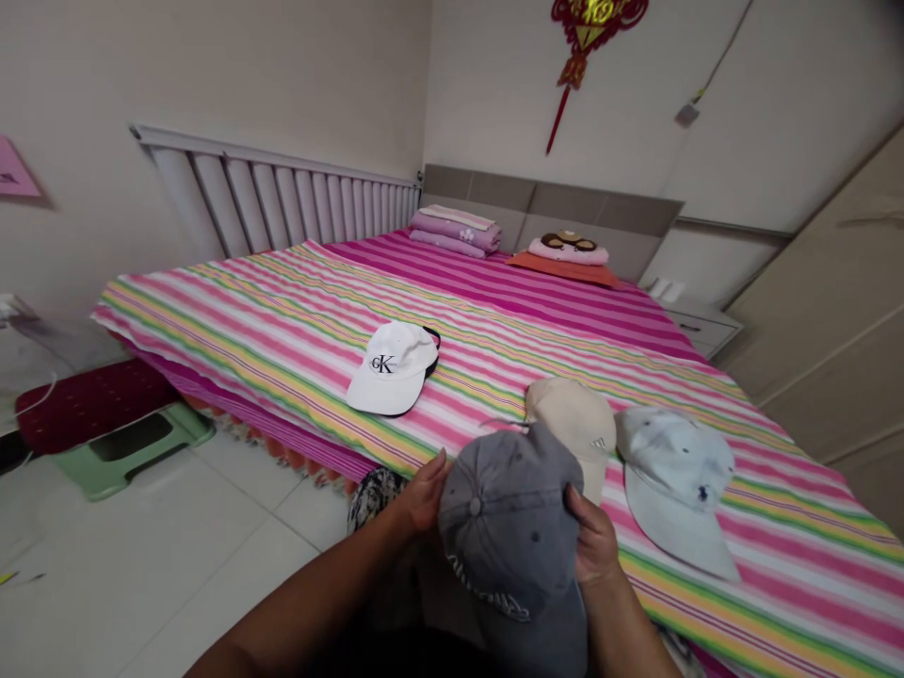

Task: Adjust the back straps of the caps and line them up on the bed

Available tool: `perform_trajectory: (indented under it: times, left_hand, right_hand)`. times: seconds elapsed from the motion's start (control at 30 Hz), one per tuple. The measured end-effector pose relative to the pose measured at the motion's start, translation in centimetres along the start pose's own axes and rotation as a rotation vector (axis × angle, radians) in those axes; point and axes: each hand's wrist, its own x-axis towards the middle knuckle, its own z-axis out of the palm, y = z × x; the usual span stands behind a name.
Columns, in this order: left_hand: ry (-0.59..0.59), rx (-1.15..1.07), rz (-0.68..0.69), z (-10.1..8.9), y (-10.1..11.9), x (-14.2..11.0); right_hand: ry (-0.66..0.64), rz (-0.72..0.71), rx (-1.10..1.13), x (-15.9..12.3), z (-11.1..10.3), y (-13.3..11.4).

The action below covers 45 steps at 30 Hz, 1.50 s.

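Note:
I hold a grey cap [512, 537] with both hands over the near edge of the bed. My left hand [424, 494] grips its left side and my right hand [593, 541] grips its right side, fingers curled on the fabric. Just behind it on the striped bedspread [297, 311] lies a beige cap [575, 419]. To the right of that rests a pale blue-white cap [678, 480]. A white cap with black letters [392, 367] lies further left on the bed.
Folded pink bedding [456, 229] and a pillow with a brown toy [569, 250] sit at the headboard. A green stool with a red cushion [105, 424] stands on the tiled floor at left. A nightstand [696, 320] and a wardrobe [833, 339] are at right.

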Motion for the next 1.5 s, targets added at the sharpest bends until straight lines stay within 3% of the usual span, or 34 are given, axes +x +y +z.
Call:
perform_trajectory:
  times: [0.27, 0.43, 0.67, 0.83, 0.9, 1.13, 1.3, 1.5]
  left_hand:
    - [0.028, 0.142, 0.122, 2.7, 1.7, -0.4]
    - [-0.045, 0.143, 0.047, 4.8, 1.7, -0.8]
    - [0.063, 0.323, -0.011, 7.4, 1.3, -0.7]
    - [0.068, 0.414, 0.034, 8.9, 1.2, -0.9]
    - [0.058, 0.408, 0.033, 9.2, 1.0, -0.8]
    - [0.010, 0.311, -0.042, 9.1, 0.7, -0.8]
    - [0.121, 0.391, -0.026, 9.3, 0.5, -1.3]
    - [0.200, 0.445, 0.087, 9.5, 1.0, -1.5]
  right_hand:
    - [0.127, -0.236, -0.112, -2.5, -2.7, -0.4]
    - [0.144, -0.238, -0.132, -4.0, -2.8, -0.5]
    - [0.081, -0.285, -0.086, -5.5, -2.5, -0.5]
    - [0.178, -0.252, -0.030, -6.1, -2.8, -0.4]
    - [0.188, -0.254, -0.070, -6.3, -2.6, -0.5]
    - [0.034, -0.285, -0.086, -7.0, -2.2, -0.8]
    - [0.038, -0.296, -0.164, -7.2, -2.2, -0.9]
    - [0.006, -0.315, -0.142, -7.0, -1.6, -0.9]
